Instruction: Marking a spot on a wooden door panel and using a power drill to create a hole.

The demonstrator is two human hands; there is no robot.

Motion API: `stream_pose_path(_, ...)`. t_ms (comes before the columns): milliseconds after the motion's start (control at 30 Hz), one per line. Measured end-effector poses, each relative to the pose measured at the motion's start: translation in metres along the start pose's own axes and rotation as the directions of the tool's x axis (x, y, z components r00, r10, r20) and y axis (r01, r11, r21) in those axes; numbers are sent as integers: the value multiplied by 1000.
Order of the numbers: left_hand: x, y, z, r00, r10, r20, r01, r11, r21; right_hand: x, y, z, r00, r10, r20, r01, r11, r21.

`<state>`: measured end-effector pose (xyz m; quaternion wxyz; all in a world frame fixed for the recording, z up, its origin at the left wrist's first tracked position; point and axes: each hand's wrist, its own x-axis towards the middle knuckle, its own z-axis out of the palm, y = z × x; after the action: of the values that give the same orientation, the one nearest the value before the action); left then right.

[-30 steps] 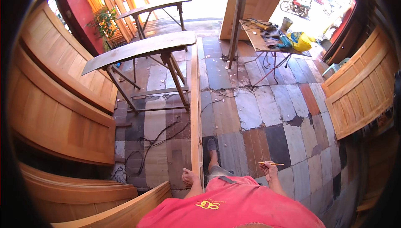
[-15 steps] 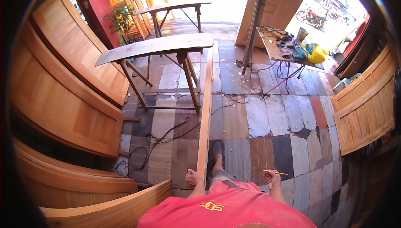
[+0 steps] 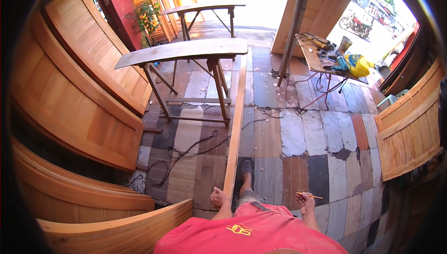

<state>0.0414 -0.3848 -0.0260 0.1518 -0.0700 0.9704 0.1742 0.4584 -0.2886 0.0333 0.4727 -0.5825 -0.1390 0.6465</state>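
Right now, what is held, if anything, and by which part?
The right grip holds a thin yellow stick near its middle. Whether the left grip holds the wooden board cannot be told.

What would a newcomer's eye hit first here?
The bright red shirt at bottom centre, with the right hand beside it holding a pencil-like yellow stick. Then the long wooden plank running up the middle from near the left hand, and large wooden panels lining the left side.

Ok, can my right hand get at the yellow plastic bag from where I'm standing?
Probably not: the yellow plastic bag lies on the wooden-topped table, seemingly too far ahead across the tiled floor. Your right hand also holds a pencil.
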Motion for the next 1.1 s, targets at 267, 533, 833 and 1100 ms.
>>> stream_pose_path(267, 1, -1, -2, 1000, 14, 19, -14, 1000, -10, 0, 2, 1, 999, -14, 49, 15, 1000, -4)
stream_pose_path(533, 0, 0, -7, 999, 19, 41, -18, 999, -41, -4, 3, 14, 998, 9, 63, -10, 1000, 15)
stream_pose_path(833, -1, 1, -6, 999, 38, 38, -35, 997, -64, 2, 12, 45, 987, 63, 150, -65, 998, 4)
stream_pose_path(1100, 4, 1, -3, 998, 21, 63, -16, 998, -66, 9, 29, 92, 960, 151, 236, -142, 988, -56)
